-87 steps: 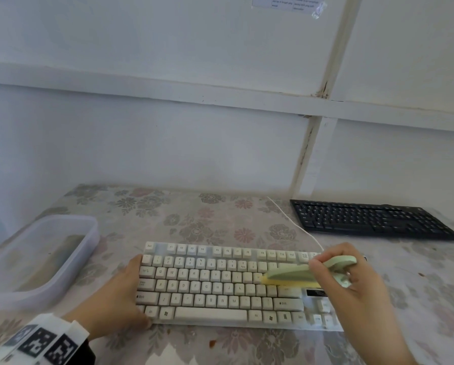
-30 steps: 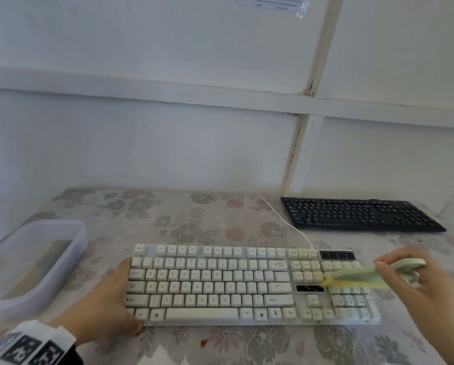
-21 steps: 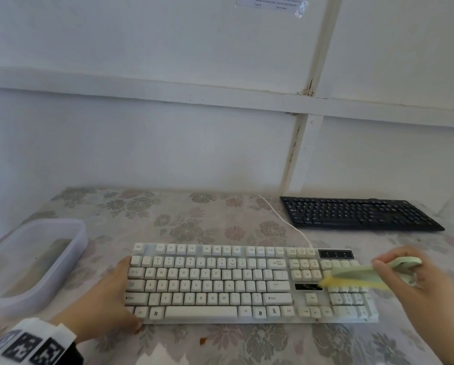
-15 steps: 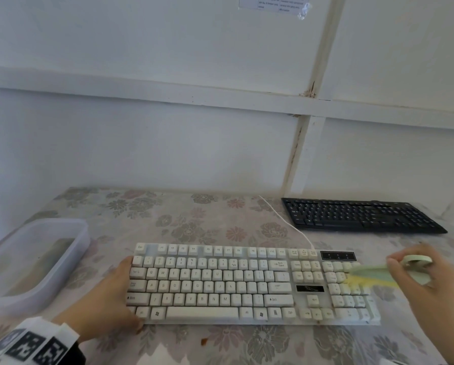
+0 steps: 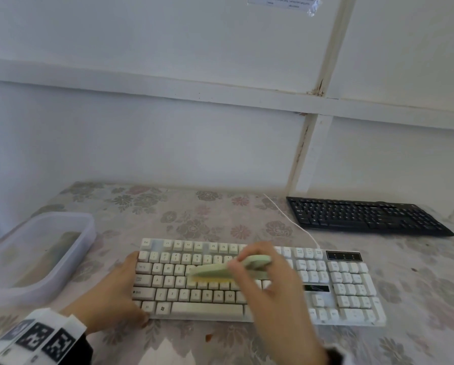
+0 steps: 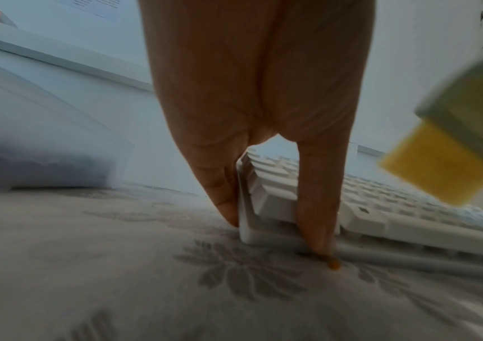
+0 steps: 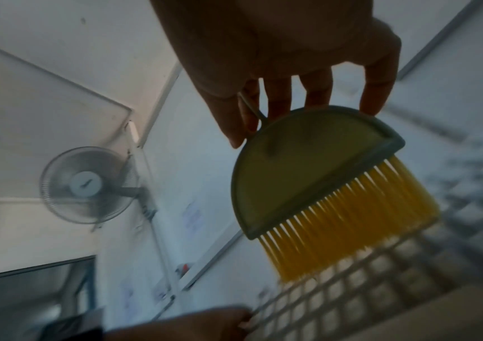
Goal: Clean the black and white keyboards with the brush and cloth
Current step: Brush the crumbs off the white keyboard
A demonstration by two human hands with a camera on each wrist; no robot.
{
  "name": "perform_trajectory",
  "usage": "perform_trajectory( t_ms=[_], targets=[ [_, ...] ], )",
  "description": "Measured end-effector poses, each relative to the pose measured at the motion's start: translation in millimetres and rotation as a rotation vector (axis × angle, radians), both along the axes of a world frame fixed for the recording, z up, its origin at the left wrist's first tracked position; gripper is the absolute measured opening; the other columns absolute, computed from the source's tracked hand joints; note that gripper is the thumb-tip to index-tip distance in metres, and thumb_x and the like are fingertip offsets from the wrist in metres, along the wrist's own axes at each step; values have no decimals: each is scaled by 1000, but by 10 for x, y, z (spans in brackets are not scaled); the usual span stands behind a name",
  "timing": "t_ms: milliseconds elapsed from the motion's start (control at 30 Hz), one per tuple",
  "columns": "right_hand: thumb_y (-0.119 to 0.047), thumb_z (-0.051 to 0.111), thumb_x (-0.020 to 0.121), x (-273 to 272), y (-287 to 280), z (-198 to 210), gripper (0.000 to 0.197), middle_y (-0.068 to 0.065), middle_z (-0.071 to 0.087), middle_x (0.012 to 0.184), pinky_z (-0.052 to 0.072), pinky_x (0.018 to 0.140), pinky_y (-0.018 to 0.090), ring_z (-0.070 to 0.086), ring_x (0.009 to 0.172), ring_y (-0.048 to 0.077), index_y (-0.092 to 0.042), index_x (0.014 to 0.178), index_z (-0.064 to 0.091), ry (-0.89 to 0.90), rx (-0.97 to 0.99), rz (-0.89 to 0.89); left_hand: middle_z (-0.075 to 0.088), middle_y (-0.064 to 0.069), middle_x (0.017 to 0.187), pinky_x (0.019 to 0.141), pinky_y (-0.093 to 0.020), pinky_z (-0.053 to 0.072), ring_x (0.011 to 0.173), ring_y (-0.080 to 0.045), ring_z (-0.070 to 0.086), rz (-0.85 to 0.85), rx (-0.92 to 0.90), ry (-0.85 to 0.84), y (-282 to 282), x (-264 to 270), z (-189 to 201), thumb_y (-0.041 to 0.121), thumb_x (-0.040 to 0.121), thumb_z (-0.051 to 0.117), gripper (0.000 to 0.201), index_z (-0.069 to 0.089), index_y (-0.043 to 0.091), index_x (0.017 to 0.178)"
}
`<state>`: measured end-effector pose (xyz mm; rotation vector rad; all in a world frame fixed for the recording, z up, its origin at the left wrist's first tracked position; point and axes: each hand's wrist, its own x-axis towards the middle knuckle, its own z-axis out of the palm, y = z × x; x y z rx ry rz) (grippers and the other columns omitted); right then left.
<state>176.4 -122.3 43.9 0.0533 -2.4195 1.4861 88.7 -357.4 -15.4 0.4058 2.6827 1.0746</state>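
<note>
The white keyboard (image 5: 352, 285) lies across the near part of the flowered table. My left hand (image 5: 131, 293) braces its left end, with straight fingers (image 6: 222, 196) against the side and front edge of the corner (image 6: 263, 207). My right hand (image 5: 249, 270) grips the green brush (image 5: 220, 272) by its handle. The brush's yellow bristles (image 7: 351, 219) rest on the letter keys (image 7: 351, 295) left of centre. The brush (image 6: 453, 138) is blurred by motion. The black keyboard (image 5: 365, 216) lies at the back right, away from both hands.
A translucent plastic tub (image 5: 36, 254) stands at the left with something dark greenish inside. The white keyboard's cable (image 5: 289, 219) runs back toward the wall (image 5: 168, 140). A small orange-brown speck (image 5: 208, 337) lies on the cloth-covered table in front of the keyboard.
My right hand has swept the brush from the number pad at the keyboard's right end leftward onto the letter keys. The left hand has stayed on the left end.
</note>
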Motion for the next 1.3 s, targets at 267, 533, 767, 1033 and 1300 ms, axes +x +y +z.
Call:
perform_trajectory(
  t_ms=[267, 533, 767, 1033, 1300],
  targets=[
    [-64, 41, 76, -74, -591, -160, 30, -31, 51, 102, 45, 87, 47, 51, 94, 5, -42, 95, 49, 151, 42, 59, 51, 17, 116, 90, -20, 47, 107, 1, 51, 29, 31, -16, -29, -38, -59, 18, 47, 81, 93, 33, 30, 126],
    [-66, 40, 77, -165, -716, -184, 34, -14, 55, 87, 44, 86, 48, 51, 88, 9, -34, 86, 49, 105, -50, 74, 46, 18, 120, 94, -18, 42, 111, -3, 50, 6, -18, -6, -9, -26, -9, 28, 45, 81, 94, 31, 33, 125],
    [-56, 36, 79, -151, -734, -280, 23, -24, 55, 81, 43, 74, 36, 53, 78, 4, -39, 89, 46, 141, 454, -72, 52, 18, 112, 72, -10, 45, 96, 3, 54, 15, 13, -21, 22, 5, 52, 21, 48, 81, 85, 33, 39, 116],
    [-52, 27, 75, -155, -646, -107, 21, -20, 57, 85, 31, 83, 38, 50, 85, 3, -40, 88, 38, 43, 459, -29, 53, 17, 116, 80, -13, 47, 104, 2, 55, 4, 81, -38, -1, 17, 34, 38, 36, 71, 93, 34, 34, 122],
    [-63, 3, 66, -143, -549, -167, 53, -20, 52, 102, 18, 91, 32, 42, 101, 3, -40, 99, 39, -28, 411, 56, 54, 15, 119, 93, -25, 48, 108, -1, 55, -9, 63, -24, -27, -27, -15, 32, 40, 73, 89, 37, 35, 120]
  ],
)
